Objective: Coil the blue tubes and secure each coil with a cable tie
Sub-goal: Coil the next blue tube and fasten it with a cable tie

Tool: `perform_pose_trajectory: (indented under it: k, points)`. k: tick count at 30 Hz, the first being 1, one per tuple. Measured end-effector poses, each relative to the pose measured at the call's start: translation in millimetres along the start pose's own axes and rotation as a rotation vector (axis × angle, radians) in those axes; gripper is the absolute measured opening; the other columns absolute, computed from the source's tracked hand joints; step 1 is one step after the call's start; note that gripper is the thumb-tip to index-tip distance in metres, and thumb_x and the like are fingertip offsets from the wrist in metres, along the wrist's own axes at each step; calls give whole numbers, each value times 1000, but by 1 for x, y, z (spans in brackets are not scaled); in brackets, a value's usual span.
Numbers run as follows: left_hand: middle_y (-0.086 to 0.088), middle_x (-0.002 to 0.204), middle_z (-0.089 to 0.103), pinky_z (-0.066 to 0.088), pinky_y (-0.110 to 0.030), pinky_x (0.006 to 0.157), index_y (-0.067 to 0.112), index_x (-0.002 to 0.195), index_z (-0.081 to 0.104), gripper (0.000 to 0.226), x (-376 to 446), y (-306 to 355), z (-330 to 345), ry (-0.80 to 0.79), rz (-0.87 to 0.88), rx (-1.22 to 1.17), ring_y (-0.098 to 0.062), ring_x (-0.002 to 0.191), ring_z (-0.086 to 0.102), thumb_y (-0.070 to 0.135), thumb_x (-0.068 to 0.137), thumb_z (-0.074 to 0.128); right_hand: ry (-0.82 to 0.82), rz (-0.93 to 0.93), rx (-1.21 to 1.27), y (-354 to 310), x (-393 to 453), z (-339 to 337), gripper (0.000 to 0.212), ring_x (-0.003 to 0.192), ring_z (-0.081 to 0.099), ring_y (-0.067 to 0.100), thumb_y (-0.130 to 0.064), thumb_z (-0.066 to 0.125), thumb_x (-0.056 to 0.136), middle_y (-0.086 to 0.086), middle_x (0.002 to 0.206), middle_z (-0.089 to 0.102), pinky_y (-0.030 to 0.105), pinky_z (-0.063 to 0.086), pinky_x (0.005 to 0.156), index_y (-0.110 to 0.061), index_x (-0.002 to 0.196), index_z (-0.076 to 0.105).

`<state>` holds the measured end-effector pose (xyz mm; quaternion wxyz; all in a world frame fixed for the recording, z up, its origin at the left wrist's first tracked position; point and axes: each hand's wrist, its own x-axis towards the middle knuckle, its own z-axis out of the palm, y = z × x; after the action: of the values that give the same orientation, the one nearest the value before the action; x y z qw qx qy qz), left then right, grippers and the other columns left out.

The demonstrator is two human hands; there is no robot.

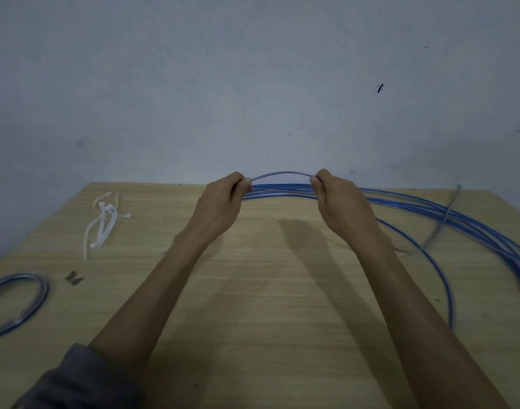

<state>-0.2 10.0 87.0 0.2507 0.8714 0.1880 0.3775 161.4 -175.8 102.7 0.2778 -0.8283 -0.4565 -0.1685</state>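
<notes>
Now both hands, left hand [223,199] and right hand [340,202], pinch the blue tubes [282,188] in curled fingers [247,183].

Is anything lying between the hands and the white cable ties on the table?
Nothing visible: bare table separates the left hand from the cable ties. Both it and the right hand grip the blue tube.

1. A single head-worn view looks forward and down from above and behind both arms, toward the wall [253,69]
2. It sits close: the forearms run up from the bottom edge to the two-handed grip on the blue tube [282,175], centred in the frame
3. Wide-angle, it takes in the desk [253,305] left, right and short of the grip, with the wall beyond
</notes>
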Motion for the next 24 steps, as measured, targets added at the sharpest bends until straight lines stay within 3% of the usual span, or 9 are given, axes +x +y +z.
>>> perform_pose_trajectory:
  k: [3, 6, 9, 14, 16, 18, 21, 24]
  points:
    - [7, 52, 48, 32, -31, 57, 17, 74, 68, 44, 4, -6, -14, -52, -65, 28, -5, 49, 42, 38, 105, 46, 27, 167, -61, 16, 0, -6, 39, 62, 41, 25, -36, 29, 109, 2, 71, 48, 36, 26, 56, -9, 95, 53]
    - [4, 51, 48, 32, -28, 56, 17, 65, 67, 50, 5, -4, -31, -203, -151, -20, -8, 48, 41, 43, 103, 48, 80, 248, -31, 29, 2, -10, 42, 61, 41, 24, -34, 29, 109, 7, 74, 52, 35, 28, 58, -5, 95, 55]
    - [-1, 59, 51, 34, -26, 56, 13, 69, 64, 52, 4, -5, -46, -351, -277, -73, -14, 55, 44, 48, 102, 46, 127, 290, -19, 40, 4, -15, 42, 63, 43, 25, -32, 30, 110, 12, 80, 58, 35, 30, 59, -4, 97, 58]
    - [7, 60, 34, 19, -21, 47, 14, 83, 54, 33, 3, -5, -51, -535, -450, -410, -9, 51, 24, 31, 108, 40, 110, 292, 155, 46, 6, -14, 49, 83, 60, 32, -39, 35, 108, 14, 91, 68, 41, 47, 70, -2, 99, 65]
    - [5, 65, 38, 21, -21, 49, 9, 91, 57, 28, 3, -6, -48, -550, -455, -479, -8, 52, 25, 22, 108, 40, 103, 300, 265, 39, 8, -15, 52, 91, 62, 29, -40, 32, 108, 9, 96, 68, 39, 48, 79, -3, 103, 69]
    - [3, 71, 45, 28, -18, 49, 3, 101, 60, 22, 1, -7, -44, -527, -448, -460, -6, 52, 32, 14, 107, 41, 122, 297, 326, 32, 8, -18, 46, 96, 60, 28, -30, 30, 110, 5, 96, 63, 33, 41, 77, -6, 108, 69]
    - [-5, 81, 57, 36, -15, 47, 4, 100, 58, 17, -1, -6, -36, -450, -480, -443, -3, 52, 41, 7, 106, 43, 145, 239, 401, 28, 10, -21, 37, 75, 57, 25, -23, 32, 109, 2, 79, 59, 36, 40, 69, -12, 105, 67]
    - [-6, 82, 60, 32, -16, 47, 6, 104, 61, 19, -2, -4, -29, -438, -511, -371, -7, 55, 38, 9, 106, 42, 148, 175, 473, 25, 12, -20, 34, 60, 46, 14, -28, 36, 108, -12, 68, 50, 41, 45, 66, -15, 103, 67]
